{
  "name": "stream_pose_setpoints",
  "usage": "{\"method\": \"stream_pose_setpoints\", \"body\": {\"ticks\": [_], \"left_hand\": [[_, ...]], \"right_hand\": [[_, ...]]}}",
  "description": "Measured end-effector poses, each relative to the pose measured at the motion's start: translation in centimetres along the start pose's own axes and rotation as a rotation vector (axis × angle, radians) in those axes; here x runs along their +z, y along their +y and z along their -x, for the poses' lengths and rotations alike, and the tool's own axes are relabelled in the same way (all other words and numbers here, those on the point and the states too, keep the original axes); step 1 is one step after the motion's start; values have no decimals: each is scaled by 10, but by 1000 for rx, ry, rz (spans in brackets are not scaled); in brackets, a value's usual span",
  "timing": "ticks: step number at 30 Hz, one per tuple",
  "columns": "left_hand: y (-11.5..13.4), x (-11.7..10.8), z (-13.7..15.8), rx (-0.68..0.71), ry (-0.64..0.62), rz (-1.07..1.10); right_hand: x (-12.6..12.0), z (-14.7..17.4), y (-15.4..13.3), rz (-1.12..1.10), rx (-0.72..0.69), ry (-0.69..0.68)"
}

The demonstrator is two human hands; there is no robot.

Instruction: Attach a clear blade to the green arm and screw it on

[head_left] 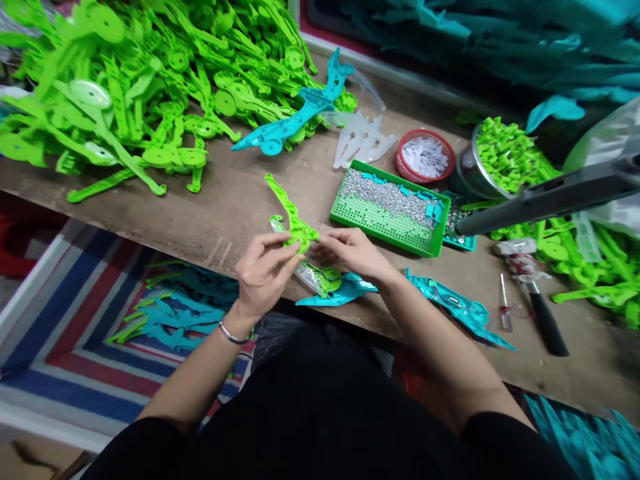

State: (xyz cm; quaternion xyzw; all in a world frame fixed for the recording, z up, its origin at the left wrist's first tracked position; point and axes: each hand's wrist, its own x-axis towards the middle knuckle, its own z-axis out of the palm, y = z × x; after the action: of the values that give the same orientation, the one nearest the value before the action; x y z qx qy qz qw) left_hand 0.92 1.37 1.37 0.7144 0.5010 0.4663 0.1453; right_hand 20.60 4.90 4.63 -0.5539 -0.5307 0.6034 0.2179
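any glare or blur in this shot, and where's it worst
Head view: whitish glare on a disc in the green pile; head view: teal pile dim and smeared, upper right; head view: left hand, right hand and held part clearer, shirt nearly black.

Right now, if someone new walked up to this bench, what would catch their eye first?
Most likely the bright green heap sprawled over the far left of the bench, with a blue piece at its right edge. Next, the green piece in the left hand, near the bench's front edge, the right hand close beside it. Then the green tray of silvery bits, right of centre.
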Motion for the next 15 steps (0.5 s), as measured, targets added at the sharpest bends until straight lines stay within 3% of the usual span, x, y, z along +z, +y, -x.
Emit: {"method": "stream_pose_setpoints", "body": {"ticks": [3, 7, 9, 11, 15], "left_hand": [[19, 14, 25, 30, 24, 104], [33, 25, 42, 90, 52, 150], [30, 23, 43, 133, 39, 114], [21, 16, 37, 115, 67, 60], [-16, 4, 10, -186, 126, -25]], "right_hand": [[12, 1, -11, -352, 40, -47], [21, 8, -14, -438, 24, 9], [21, 13, -12, -287, -28, 52], [21, 19, -10, 35, -124, 101], [31, 28, -8, 685, -249, 168]]}}
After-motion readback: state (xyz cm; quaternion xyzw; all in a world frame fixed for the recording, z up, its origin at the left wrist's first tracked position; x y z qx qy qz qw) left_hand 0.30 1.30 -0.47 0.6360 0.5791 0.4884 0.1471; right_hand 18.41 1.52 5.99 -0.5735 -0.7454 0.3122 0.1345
